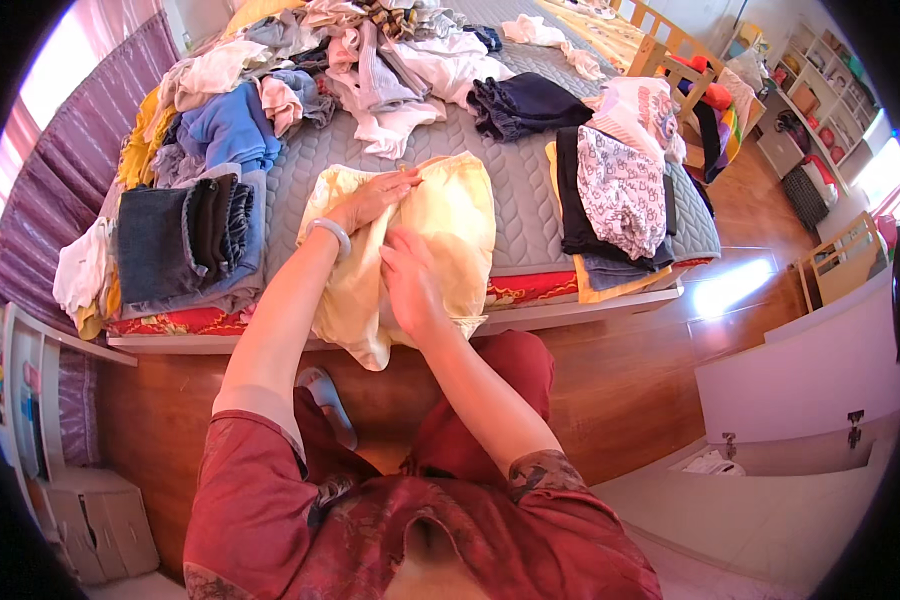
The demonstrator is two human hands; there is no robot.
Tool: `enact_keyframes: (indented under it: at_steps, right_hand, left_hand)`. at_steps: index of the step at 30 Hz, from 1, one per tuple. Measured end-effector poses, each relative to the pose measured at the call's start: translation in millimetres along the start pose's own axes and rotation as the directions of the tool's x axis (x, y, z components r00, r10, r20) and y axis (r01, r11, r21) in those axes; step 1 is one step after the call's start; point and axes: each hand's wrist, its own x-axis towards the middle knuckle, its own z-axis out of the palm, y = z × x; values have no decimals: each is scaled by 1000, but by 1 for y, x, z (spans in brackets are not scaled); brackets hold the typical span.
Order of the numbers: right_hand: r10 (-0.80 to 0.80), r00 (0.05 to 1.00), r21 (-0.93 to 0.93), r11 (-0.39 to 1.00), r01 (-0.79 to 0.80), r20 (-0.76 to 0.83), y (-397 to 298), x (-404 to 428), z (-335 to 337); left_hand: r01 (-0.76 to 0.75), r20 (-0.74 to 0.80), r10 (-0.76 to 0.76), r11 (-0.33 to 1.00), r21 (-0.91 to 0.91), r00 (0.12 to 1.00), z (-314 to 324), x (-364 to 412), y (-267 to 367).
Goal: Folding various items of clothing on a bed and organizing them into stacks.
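Note:
Pale yellow trousers or shorts [454, 217] lie at the bed's near edge, their lower part hanging over it. My left hand [375, 199], with a pale bangle at the wrist, lies flat across the upper part of the garment, fingers pointing right. My right hand [412, 281] is lower, at the fold down the middle, its fingers pointing up; whether it pinches the cloth I cannot tell. Part of the garment is hidden under my hands and forearms.
Folded jeans [157, 240] are stacked at left, beside a blue garment [232, 127]. A loose heap of clothes [390, 67] lies farther back on the grey quilted mattress cover [525, 217]. At right are folded dark trousers [532, 105] and a white patterned garment [619, 187] on a pile.

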Motion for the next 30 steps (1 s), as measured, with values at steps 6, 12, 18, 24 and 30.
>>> enact_keyframes:
  at_steps: [6,12,18,24,30]
  right_hand:
    - [323,944,-182,934,-307,67,-15,6,16]
    - [-43,999,-62,997,45,32,-2,-4,29]
    - [385,922,446,822,-355,24,1,9,1]
    - [283,959,-50,958,-283,5,-24,-45,14]
    - [-351,912,-924,234,303,210,-18,-113,-27]
  left_hand:
    - [-121,57,116,988,96,992,-15,10,-22]
    - [-61,67,59,998,20,996,-13,9,-20]
    - [-107,45,99,966,234,994,-6,8,-18]
    - [-174,50,167,936,307,985,-11,4,-20]
    - [-143,30,141,936,322,990,-5,3,-21]
